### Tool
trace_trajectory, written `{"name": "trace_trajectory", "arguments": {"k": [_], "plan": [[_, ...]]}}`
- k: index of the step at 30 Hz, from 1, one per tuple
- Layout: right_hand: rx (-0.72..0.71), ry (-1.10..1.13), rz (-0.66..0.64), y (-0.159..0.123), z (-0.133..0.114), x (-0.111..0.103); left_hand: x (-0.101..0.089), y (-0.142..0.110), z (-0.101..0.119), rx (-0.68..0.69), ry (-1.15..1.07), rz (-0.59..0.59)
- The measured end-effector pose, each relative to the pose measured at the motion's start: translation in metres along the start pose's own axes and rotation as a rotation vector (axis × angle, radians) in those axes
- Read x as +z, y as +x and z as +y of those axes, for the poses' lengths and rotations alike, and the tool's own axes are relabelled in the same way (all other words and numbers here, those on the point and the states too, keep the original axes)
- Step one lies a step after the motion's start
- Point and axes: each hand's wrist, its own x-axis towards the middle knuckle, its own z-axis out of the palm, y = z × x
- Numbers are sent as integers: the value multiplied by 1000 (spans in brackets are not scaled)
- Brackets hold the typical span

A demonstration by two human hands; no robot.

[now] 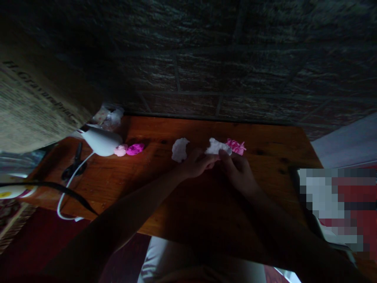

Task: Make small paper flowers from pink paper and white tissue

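Head view, dim light. Left hand and right hand meet over wooden counter; fingers of both pinch a ragged white piece. Just beyond right hand: crinkled pink piece, next to the held one. Just beyond left hand, on its left side: second white piece, flat on counter. Farther left of left hand: magenta lump touching pale pink lump, the latter against white lamp base with white cable. Dark scissors beside cable. Beyond both hands: dark brick wall.
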Motion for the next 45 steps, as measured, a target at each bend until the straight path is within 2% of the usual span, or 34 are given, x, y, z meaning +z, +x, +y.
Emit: {"name": "trace_trajectory", "arguments": {"k": [5,14,17,22,27,32,36,40,45], "plan": [[-74,-13,12,-1,-3,1,2,0,0,8,-76,6],[-91,-3,55,-2,-6,1,1,0,-4,64,18,21],[-57,28,20,-1,-6,1,1,0,-3,70,32,9],[98,126,15,-1,-4,-1,0,-1,0,62,45,-35],[119,157,-43,0,-7,-2,0,-4,0,30,31,-86],[-28,77,-21,0,-8,-4,1,-5,-3,46,-2,-65],[-133,4,7,-2,-6,-5,4,-6,-6,13,55,5],[-116,3,44,-2,-6,-5,4,-6,-6,37,80,27],[-10,151,18,1,-7,-2,0,-3,-7,81,68,55]]}}
